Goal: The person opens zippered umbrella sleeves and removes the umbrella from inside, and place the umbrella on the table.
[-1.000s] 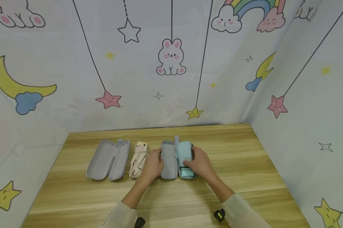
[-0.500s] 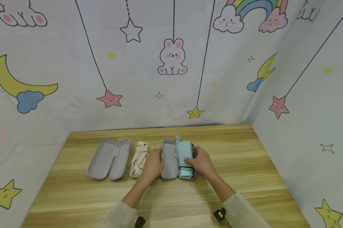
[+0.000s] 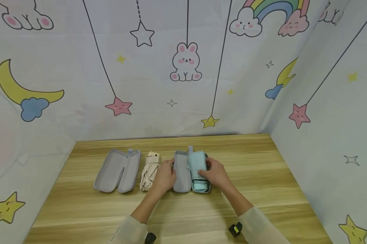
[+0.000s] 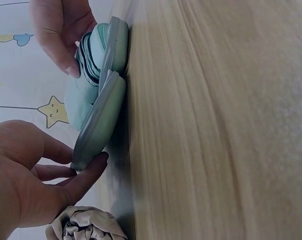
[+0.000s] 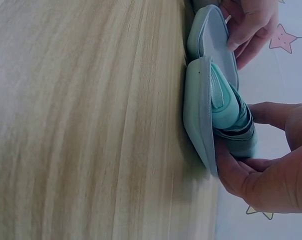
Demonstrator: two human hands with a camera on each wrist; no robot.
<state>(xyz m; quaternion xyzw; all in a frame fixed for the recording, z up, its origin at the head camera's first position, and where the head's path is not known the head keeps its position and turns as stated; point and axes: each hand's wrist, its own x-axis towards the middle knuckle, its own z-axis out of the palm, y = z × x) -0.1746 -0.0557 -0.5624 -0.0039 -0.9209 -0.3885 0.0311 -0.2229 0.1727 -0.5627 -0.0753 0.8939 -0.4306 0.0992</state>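
Observation:
A mint-green zip case lies unfolded on the wooden table, its grey lining facing up. A light teal folded umbrella sits in the case's right half, with a dark strap around its near end. My left hand holds the outer edge of the left half, thumb and fingers on either side of the rim. With the thumb on top and fingers down its right side, my right hand grips the umbrella. Those fingertips are partly hidden between the umbrella and the case wall.
Left of my left hand lies a beige folded umbrella, its fabric loosely bunched. Farther left, a second grey-lined case lies spread open. A patterned cloth hangs behind the table and along both sides.
The teal umbrella's near end has shifted slightly within the case under my right hand. My left hand stays on the case edge. The whole view has drifted slightly.

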